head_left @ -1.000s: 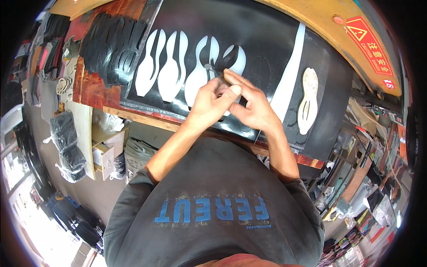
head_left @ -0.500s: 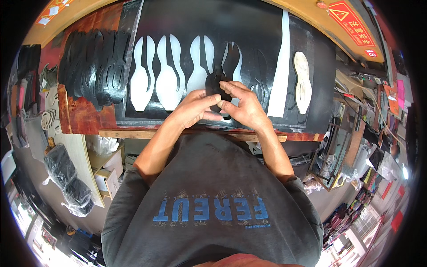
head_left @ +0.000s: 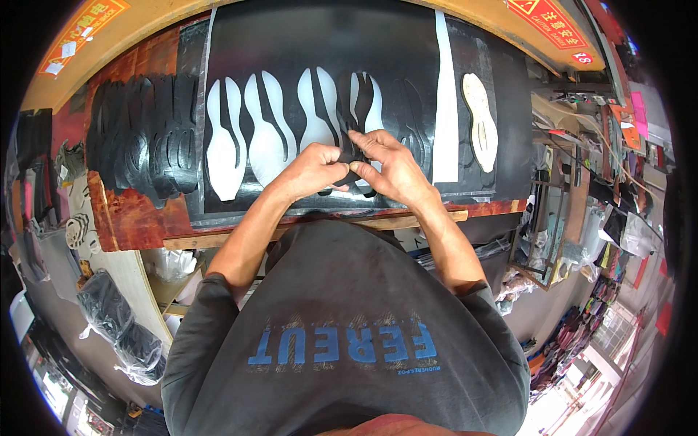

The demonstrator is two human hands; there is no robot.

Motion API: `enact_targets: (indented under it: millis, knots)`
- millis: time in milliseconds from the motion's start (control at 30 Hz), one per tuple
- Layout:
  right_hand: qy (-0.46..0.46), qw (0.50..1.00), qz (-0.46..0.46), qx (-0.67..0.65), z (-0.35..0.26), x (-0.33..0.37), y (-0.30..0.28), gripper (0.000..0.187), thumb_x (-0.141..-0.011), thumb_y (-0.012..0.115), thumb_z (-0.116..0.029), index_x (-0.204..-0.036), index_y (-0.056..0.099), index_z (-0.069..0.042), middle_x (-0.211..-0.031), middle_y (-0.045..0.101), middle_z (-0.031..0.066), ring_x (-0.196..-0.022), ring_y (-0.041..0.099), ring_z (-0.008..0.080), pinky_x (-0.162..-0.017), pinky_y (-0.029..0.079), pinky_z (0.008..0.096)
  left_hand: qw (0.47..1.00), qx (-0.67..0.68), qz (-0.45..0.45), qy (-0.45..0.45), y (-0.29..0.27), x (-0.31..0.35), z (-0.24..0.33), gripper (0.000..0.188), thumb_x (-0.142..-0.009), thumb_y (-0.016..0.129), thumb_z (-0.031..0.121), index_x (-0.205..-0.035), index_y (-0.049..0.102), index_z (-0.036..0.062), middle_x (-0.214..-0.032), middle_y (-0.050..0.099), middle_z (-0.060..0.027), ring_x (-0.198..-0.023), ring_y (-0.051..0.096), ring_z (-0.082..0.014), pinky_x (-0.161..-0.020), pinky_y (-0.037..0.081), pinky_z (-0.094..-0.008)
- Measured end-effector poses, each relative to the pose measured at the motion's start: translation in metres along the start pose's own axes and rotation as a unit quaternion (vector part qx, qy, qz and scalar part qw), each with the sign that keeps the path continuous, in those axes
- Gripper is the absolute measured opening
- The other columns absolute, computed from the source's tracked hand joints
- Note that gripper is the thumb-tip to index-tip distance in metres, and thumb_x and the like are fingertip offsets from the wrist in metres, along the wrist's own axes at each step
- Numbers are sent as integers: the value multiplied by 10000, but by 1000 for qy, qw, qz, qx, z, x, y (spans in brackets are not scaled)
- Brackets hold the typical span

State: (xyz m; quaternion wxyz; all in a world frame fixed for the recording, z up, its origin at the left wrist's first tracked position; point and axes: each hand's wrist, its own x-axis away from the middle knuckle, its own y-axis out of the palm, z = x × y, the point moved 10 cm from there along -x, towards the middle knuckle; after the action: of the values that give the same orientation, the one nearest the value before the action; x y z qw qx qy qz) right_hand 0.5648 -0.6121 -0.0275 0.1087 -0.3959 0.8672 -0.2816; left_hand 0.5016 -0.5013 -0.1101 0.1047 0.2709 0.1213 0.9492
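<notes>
The left-hand grip (head_left: 318,167) and right-hand grip (head_left: 391,164) are pinching a flat, black, rubbery-looking piece (head_left: 352,151) above the red-brown table (head_left: 134,227), which is probably feeling light and flexible, its opposite edges seemingly offering the best hold

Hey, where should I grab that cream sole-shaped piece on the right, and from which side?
I'd pinch the cream sole-shaped piece across its waist, coming from above with your right hand, thumb on the left edge. It lies flat, lengthwise away from you, apart from the white strip, and looks slimmer there than at its broad near end. That hand is holding the black piece, though.
</notes>
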Motion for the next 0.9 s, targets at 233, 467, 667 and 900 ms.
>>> enact_targets:
  millis: [233,467,667,900]
  knots:
    - [-25,995,-97,18,8,-19,2,397,-945,821,-124,-1329,767,-44,-1134,715,149,-1004,727,337,-870,590,418,986,-166,-11,0,-2,-8,8,214,-1031,583,51,-858,655,-53,-775,586,15,-756,619,-60,-839,692,-368]
    - [291,851,92,-427,103,-18,12,229,-1068,698,-174,-1182,818,-16,-1061,731,52,-849,674,114,-777,542,274,998,42,37,-11,-4,-1,2,223,-1029,583,55,-1105,746,-76,-1007,743,-66,-877,734,-155,-838,666,-352]
    - [37,979,199,35,39,0,-52,196,-1003,762,-91,-1159,809,18,-1105,745,145,-959,731,226,-853,597,335,967,243,73,-33,3,11,-33,173,-1031,624,13,-1144,735,-55,-1070,752,-86,-879,737,-170,-832,672,-377]
    - [6,1000,-7,29,12,4,-6,303,-918,826,-123,-1169,788,43,-1131,766,191,-1023,763,352,-892,616,418,993,59,102,-8,-1,3,-28,151,-1014,681,119,-989,767,-1,-815,633,57,-726,535,-43,-613,420,-255]
